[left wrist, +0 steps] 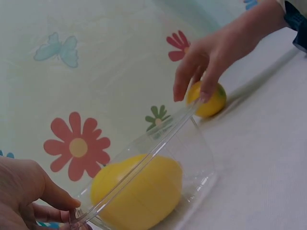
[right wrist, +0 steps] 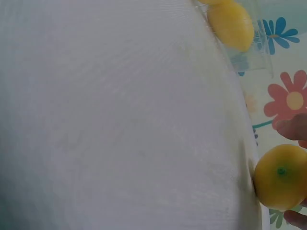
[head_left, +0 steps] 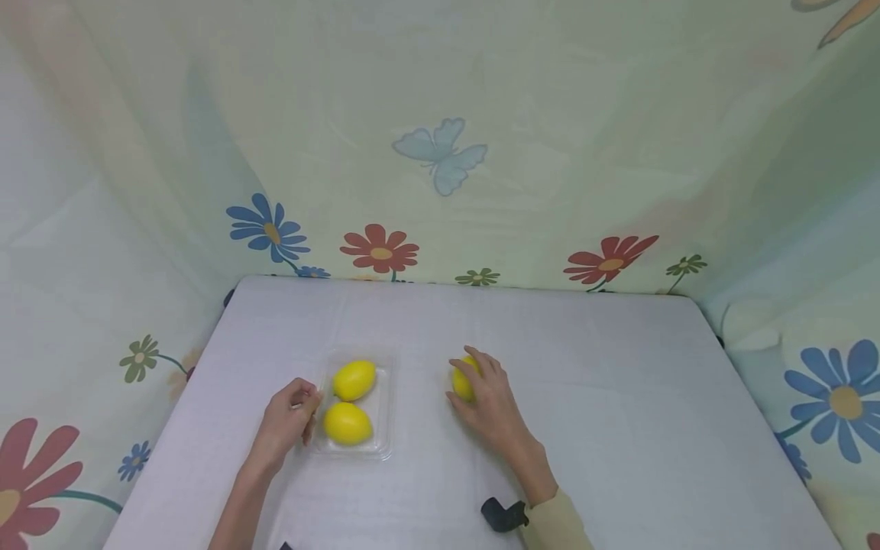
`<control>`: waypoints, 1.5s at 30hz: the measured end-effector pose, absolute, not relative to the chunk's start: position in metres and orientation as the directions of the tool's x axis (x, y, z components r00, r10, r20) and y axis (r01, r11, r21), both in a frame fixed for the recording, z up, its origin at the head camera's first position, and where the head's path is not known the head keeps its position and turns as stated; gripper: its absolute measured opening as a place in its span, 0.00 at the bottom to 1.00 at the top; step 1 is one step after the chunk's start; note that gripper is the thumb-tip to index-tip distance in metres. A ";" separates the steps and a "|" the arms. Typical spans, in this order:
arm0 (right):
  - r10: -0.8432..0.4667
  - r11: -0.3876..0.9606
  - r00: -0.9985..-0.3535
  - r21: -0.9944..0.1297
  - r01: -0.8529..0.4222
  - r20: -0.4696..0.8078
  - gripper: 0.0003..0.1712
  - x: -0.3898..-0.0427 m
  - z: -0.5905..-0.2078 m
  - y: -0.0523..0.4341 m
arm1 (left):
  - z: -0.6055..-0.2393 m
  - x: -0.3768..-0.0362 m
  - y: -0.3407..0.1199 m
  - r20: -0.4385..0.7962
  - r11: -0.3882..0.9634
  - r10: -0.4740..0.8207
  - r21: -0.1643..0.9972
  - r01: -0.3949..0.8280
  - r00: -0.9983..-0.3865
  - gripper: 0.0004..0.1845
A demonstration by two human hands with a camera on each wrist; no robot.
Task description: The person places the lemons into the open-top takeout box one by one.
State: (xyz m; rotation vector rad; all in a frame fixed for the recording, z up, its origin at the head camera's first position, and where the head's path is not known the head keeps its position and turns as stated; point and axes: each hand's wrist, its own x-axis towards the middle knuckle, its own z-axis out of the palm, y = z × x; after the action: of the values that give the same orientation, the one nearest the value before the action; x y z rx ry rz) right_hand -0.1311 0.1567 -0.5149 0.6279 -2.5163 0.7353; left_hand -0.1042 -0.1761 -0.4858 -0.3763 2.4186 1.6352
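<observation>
My left hand (head_left: pixel 283 422) pinches the left rim of a clear plastic container (head_left: pixel 389 412) between thumb and fingers. Inside it lie two yellow lemons, one lemon (head_left: pixel 354 380) behind the other lemon (head_left: pixel 347 424). To the right of the container, my right hand (head_left: pixel 491 401) reaches over a third lemon (head_left: pixel 464 384), with curled fingers and thumb around its sides. That lemon sits on the table, and the right wrist view shows its green-tinged end facing the camera. In the left wrist view, the near lemon (left wrist: pixel 139 191) shows through the container's clear wall.
A white cloth covers the table (head_left: pixel 619 412). Around its back and sides hangs a pale curtain (head_left: pixel 522 92) printed with flowers and a butterfly. A black device (head_left: pixel 503 515) is at the right wrist, beside the light sleeve (head_left: pixel 558 523).
</observation>
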 end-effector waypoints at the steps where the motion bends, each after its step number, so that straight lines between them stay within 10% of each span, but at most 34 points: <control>1: -0.292 0.757 -0.808 -0.392 -0.522 0.512 0.32 -0.131 -0.516 0.157 | -0.486 -0.104 -0.176 -0.302 0.356 -0.099 0.879 -0.317 -0.948 0.08; 45: -0.220 0.802 -0.904 -0.459 -0.382 0.368 0.31 -0.126 -0.517 0.161 | -0.490 -0.106 -0.178 -0.303 0.331 -0.107 0.887 -0.321 -0.947 0.07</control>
State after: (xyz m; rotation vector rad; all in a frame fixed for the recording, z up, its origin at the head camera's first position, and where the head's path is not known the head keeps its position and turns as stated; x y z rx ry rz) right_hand -0.1261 0.1610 -0.5171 0.4611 -2.6930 0.7771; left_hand -0.1058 -0.1780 -0.4904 -0.3913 2.4024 1.6689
